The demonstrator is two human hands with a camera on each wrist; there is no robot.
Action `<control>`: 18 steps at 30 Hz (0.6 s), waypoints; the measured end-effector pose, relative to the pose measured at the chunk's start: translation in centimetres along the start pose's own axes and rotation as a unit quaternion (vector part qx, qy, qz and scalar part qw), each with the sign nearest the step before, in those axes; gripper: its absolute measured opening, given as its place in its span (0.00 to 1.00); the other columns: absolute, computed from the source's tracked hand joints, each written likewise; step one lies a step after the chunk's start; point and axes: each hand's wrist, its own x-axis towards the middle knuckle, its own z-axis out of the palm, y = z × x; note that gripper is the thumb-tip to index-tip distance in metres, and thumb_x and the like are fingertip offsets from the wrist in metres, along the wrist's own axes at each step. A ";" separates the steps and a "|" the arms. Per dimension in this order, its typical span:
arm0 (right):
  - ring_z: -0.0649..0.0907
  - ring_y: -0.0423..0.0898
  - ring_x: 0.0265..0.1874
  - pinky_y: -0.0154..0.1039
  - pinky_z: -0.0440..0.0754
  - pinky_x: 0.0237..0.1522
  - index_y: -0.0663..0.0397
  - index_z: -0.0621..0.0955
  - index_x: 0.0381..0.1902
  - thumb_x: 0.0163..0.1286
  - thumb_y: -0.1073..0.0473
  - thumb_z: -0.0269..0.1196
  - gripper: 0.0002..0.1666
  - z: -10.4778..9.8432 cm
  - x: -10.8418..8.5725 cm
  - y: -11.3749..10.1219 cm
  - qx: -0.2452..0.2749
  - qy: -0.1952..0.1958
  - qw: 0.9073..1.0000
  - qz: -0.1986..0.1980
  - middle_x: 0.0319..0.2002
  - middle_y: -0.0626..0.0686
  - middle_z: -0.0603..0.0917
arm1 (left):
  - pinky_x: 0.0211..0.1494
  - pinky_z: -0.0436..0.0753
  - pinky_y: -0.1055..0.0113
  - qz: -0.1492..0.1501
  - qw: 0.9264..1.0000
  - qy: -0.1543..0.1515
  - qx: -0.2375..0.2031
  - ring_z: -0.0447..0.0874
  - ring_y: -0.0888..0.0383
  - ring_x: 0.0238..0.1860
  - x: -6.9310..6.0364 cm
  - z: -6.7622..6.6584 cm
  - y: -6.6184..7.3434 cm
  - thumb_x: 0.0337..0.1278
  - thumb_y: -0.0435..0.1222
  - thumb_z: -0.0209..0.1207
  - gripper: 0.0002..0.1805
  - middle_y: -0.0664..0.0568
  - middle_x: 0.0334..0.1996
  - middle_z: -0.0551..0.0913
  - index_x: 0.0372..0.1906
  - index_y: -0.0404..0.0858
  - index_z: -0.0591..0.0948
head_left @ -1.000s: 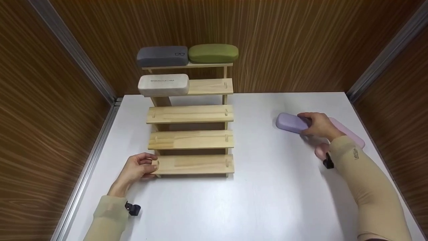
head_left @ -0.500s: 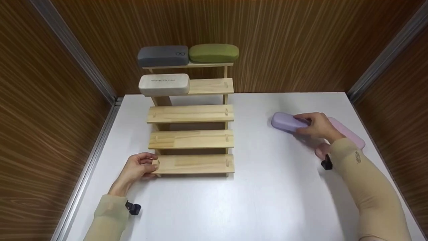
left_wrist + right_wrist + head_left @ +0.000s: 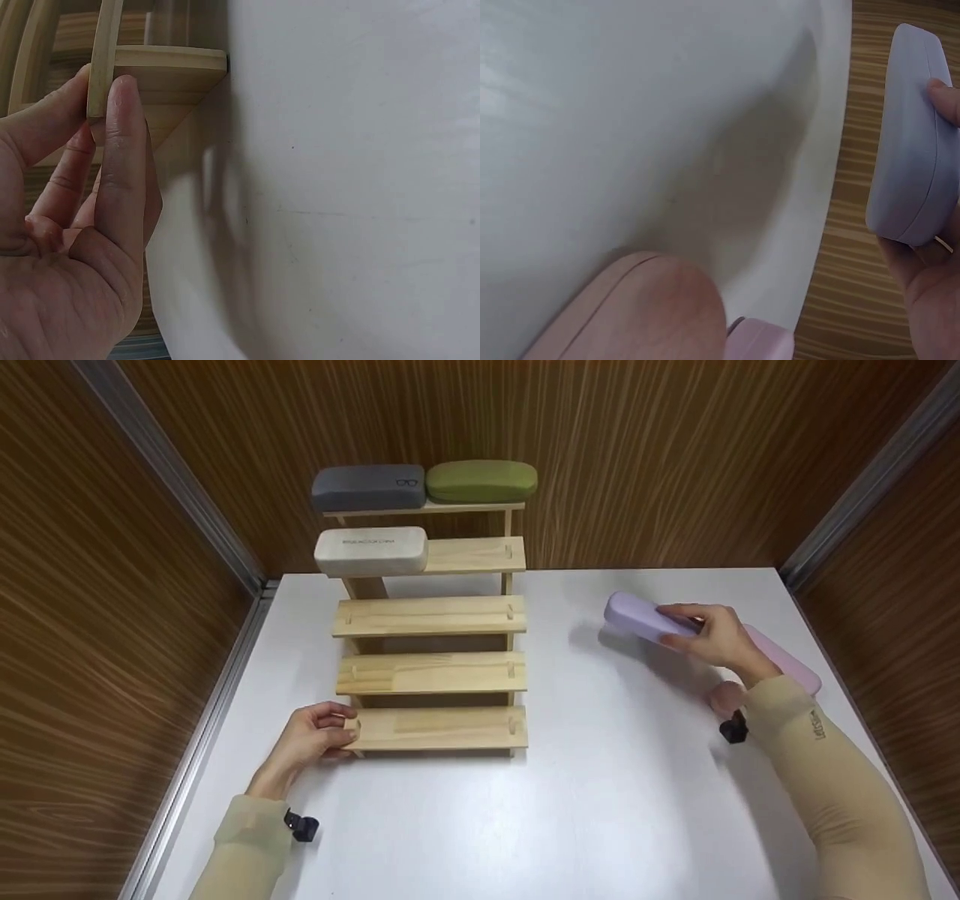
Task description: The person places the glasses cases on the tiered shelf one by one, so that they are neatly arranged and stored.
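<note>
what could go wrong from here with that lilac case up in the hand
Held above the table, the lilac case could slip from the right hand. The dusty pink case lies close to the right sleeve, which might nudge it. The grey case and green case seem to overhang the ends of the top shelf, so a jolt from the left hand, which grips the lowest shelf, could perhaps unseat one.

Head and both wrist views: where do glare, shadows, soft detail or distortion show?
Head: glare on the near part of the table, a soft shadow below the lavender case, lettering on the white case too unclear to read; left wrist: a dark shadow beside the left hand; right wrist: a broad, soft-edged shadow, and the table edge looks bowed.
</note>
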 end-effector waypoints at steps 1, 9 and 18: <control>0.85 0.46 0.58 0.16 0.74 0.52 0.47 0.89 0.70 0.71 0.56 0.80 0.30 -0.1 0.0 -0.2 0.003 0.008 1.000 -0.008 0.71 0.61 0.87 | 0.37 0.98 0.66 0.001 1.000 0.000 0.001 0.89 0.62 0.34 0.0 0.0 0.0 0.65 0.25 0.74 0.24 0.57 0.34 0.84 0.63 0.24 0.82; 0.81 0.20 0.48 0.09 0.75 0.49 0.51 0.91 0.65 0.68 0.64 0.81 0.28 -0.6 -0.5 -2.3 0.037 0.045 0.995 -0.078 0.64 0.64 0.91 | 0.37 0.98 0.67 0.000 1.000 0.000 -0.003 0.89 0.62 0.34 0.0 0.0 0.1 0.64 0.24 0.74 0.24 0.57 0.34 0.85 0.63 0.23 0.82; 0.81 0.21 0.51 0.12 0.74 0.49 0.51 0.92 0.62 0.61 0.68 0.83 0.30 -1.0 -1.0 -5.2 0.017 0.069 0.984 -0.162 0.61 0.65 0.93 | 0.36 0.98 0.67 0.003 1.000 0.003 -0.006 0.89 0.63 0.33 0.1 0.0 0.1 0.64 0.24 0.74 0.25 0.57 0.34 0.84 0.63 0.22 0.82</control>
